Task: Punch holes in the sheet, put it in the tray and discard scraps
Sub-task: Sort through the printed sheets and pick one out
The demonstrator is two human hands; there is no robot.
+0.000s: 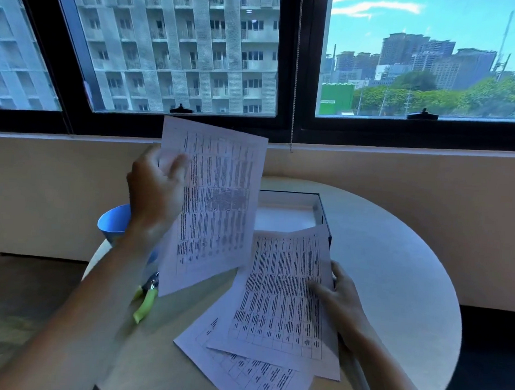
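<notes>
My left hand (pixel 155 188) pinches the left edge of a printed sheet (pixel 216 204) and holds it upright above the round table. My right hand (pixel 338 299) grips the right edge of a second printed sheet (pixel 283 299), thumb on top; this sheet lies across the near corner of the dark tray (pixel 323 212) with a white inside. A third printed sheet (pixel 248 375) lies flat beneath it. A green-handled hole punch (pixel 147 299) lies on the table, partly hidden behind the raised sheet. A blue bowl (pixel 113 222) sits at the table's left edge, partly behind my left wrist.
The round pale table (pixel 396 278) stands against a beige wall under dark-framed windows. A bead cord (pixel 295 76) hangs from the window above the tray. The floor drops away left of the table and a dark area lies to its right.
</notes>
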